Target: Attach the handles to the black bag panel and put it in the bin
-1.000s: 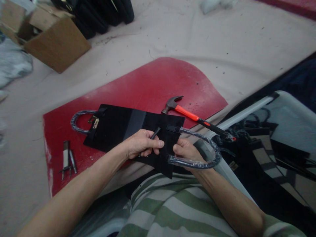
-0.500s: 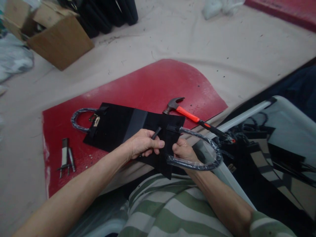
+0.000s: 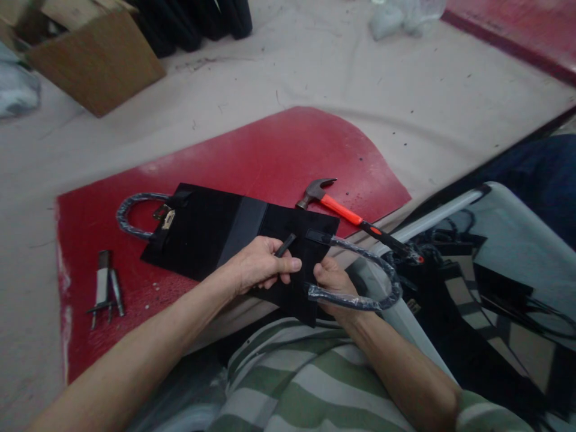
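A black bag panel (image 3: 204,225) lies opened out, with a smoother grey-black band across its middle and a plastic-wrapped loop handle at each end. The left handle (image 3: 130,210) has gold-coloured hardware (image 3: 168,219) beside it. My left hand (image 3: 263,264) is closed over the panel, with a short black strip (image 3: 285,245) sticking out between thumb and fingers. Inside the loop of the right handle (image 3: 392,282), my right hand (image 3: 333,279) is closed on the panel's right edge, its fingers partly hidden beneath. A claw hammer (image 3: 346,212) with an orange and black grip rests just behind the panel.
Under the work is a red mat (image 3: 292,150). Metal punch-like tools (image 3: 105,285) lie on its left side. At my right stands a white-rimmed bin (image 3: 432,219) holding several black pieces. A cardboard box (image 3: 96,66) and black items (image 3: 193,24) stand at the back left.
The camera view has shifted slightly, so the mat, tools and box appear further left. Both hands keep nearly the same hold on the panel and strip.
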The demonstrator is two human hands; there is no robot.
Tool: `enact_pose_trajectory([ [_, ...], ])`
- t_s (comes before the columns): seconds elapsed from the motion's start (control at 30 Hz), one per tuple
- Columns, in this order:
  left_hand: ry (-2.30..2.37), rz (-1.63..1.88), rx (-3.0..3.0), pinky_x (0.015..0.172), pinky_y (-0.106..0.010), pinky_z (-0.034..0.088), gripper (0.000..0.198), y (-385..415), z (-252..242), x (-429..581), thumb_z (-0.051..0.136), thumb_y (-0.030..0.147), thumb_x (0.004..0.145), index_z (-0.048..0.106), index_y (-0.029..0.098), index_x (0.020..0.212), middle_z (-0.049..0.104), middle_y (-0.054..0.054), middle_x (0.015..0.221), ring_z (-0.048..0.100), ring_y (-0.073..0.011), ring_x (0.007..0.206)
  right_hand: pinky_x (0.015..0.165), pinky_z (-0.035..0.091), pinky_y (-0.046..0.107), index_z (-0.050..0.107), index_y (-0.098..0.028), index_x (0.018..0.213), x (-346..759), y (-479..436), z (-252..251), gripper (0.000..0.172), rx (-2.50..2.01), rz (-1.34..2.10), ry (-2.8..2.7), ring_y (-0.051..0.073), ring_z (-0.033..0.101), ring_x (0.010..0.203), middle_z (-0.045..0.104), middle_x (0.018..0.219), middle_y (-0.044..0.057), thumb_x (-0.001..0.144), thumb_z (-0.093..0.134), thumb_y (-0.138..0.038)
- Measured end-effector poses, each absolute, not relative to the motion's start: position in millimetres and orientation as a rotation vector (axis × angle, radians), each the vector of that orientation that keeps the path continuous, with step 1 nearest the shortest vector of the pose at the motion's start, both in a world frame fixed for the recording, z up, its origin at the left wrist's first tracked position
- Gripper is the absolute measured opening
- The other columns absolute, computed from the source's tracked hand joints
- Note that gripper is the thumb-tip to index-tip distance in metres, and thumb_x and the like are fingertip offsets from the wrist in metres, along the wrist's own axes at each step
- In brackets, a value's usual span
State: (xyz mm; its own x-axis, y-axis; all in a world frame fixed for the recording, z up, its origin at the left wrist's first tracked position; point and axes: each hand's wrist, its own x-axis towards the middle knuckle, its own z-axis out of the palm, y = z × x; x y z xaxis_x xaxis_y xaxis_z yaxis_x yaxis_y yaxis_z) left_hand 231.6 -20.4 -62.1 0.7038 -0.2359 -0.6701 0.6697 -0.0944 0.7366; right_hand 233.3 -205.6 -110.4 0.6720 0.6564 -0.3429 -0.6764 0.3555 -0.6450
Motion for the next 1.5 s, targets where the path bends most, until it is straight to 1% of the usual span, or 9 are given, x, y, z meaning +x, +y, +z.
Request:
enact_pose_trajectory([
  [0.13, 0.387, -0.774, 1.477, 0.03, -0.017, 0.025, 0.028, -21.0, -62.9, 230.6, 0.073, 0.039, 0.069, 0.056, 0.017, 0.071, 0.064, -0.001, 0.056, 0.04, -0.0062, 0.032, 0.078, 0.057, 0.036, 0.072, -0.016, 0.107, 234.1, -206.6, -111.3, 0.044, -0.812, 0.855, 0.001, 0.024, 0.069, 0.088, 0.072, 0.089, 0.009, 0.073, 0.082, -0.042],
  [0.23, 0.406, -0.773, 1.465, 0.03, -0.017, 0.025, 0.027, -21.4, -61.2, 229.9, 0.073, 0.037, 0.067, 0.055, 0.017, 0.071, 0.063, 0.0, 0.054, 0.04, -0.0066, 0.032, 0.071, 0.056, 0.031, 0.073, -0.017, 0.103, 235.1, -205.8, -111.1, 0.038, -0.804, 0.856, 0.0, 0.021, 0.069, 0.083, 0.072, 0.087, 0.007, 0.074, 0.082, -0.039],
  [0.47, 0.408, -0.759, 1.438, 0.029, -0.017, 0.025, 0.025, -21.3, -59.2, 229.8, 0.07, 0.037, 0.068, 0.054, 0.017, 0.069, 0.061, 0.0, 0.053, 0.04, -0.007, 0.031, 0.071, 0.056, 0.034, 0.071, -0.018, 0.108, 236.4, -202.2, -113.5, 0.055, -0.871, 0.89, 0.009, 0.024, 0.068, 0.085, 0.071, 0.088, 0.008, 0.067, 0.085, -0.052],
  [0.73, 0.409, -0.773, 1.485, 0.03, -0.016, 0.026, 0.024, -22.2, -56.1, 229.5, 0.071, 0.036, 0.071, 0.056, 0.017, 0.071, 0.063, 0.0, 0.055, 0.04, -0.0066, 0.032, 0.071, 0.055, 0.034, 0.072, -0.015, 0.107, 244.8, -215.6, -107.3, 0.05, -0.916, 0.961, -0.044, 0.024, 0.068, 0.087, 0.071, 0.087, 0.009, 0.07, 0.084, -0.047],
  [0.87, 0.397, -0.766, 1.503, 0.031, -0.017, 0.026, 0.026, -22.8, -59.2, 228.4, 0.07, 0.039, 0.074, 0.057, 0.016, 0.073, 0.065, -0.001, 0.058, 0.041, -0.0064, 0.033, 0.067, 0.053, 0.029, 0.071, -0.014, 0.108, 245.2, -221.5, -102.6, 0.048, -0.931, 0.99, -0.012, 0.023, 0.068, 0.086, 0.071, 0.09, 0.01, 0.073, 0.083, -0.045],
  [1.1, 0.378, -0.757, 1.48, 0.032, -0.017, 0.025, 0.03, -20.8, -65.4, 227.3, 0.063, 0.041, 0.082, 0.059, 0.015, 0.068, 0.061, -0.002, 0.055, 0.041, -0.0063, 0.034, 0.069, 0.052, 0.027, 0.072, -0.012, 0.107, 244.1, -223.5, -101.5, 0.041, -0.881, 0.967, -0.016, 0.022, 0.068, 0.087, 0.072, 0.096, 0.011, 0.077, 0.08, -0.039],
  [1.23, 0.383, -0.758, 1.434, 0.034, -0.017, 0.033, 0.029, -22.3, -65.7, 227.7, 0.059, 0.038, 0.086, 0.059, 0.014, 0.069, 0.059, -0.001, 0.052, 0.044, -0.0073, 0.034, 0.065, 0.05, 0.025, 0.072, -0.011, 0.108, 245.2, -228.2, -106.7, 0.042, -0.911, 0.973, -0.016, 0.021, 0.068, 0.085, 0.072, 0.092, 0.011, 0.078, 0.079, -0.04],
  [1.37, 0.403, -0.751, 1.405, 0.037, -0.017, 0.038, 0.023, -25.9, -63.6, 228.0, 0.058, 0.03, 0.087, 0.058, 0.014, 0.071, 0.062, -0.002, 0.055, 0.05, -0.0084, 0.037, 0.073, 0.053, 0.028, 0.071, -0.011, 0.112, 246.7, -232.9, -108.3, 0.045, -0.946, 0.996, -0.033, 0.021, 0.068, 0.085, 0.072, 0.092, 0.01, 0.079, 0.078, -0.041],
  [1.5, 0.398, -0.729, 1.442, 0.039, -0.018, 0.044, 0.014, -28.7, -64.8, 226.7, 0.062, 0.026, 0.085, 0.058, 0.014, 0.077, 0.065, -0.002, 0.06, 0.056, -0.01, 0.042, 0.077, 0.052, 0.029, 0.072, -0.01, 0.107, 248.9, -234.7, -107.7, 0.041, -0.973, 1.016, -0.082, 0.021, 0.067, 0.089, 0.072, 0.095, 0.011, 0.081, 0.075, -0.042],
])
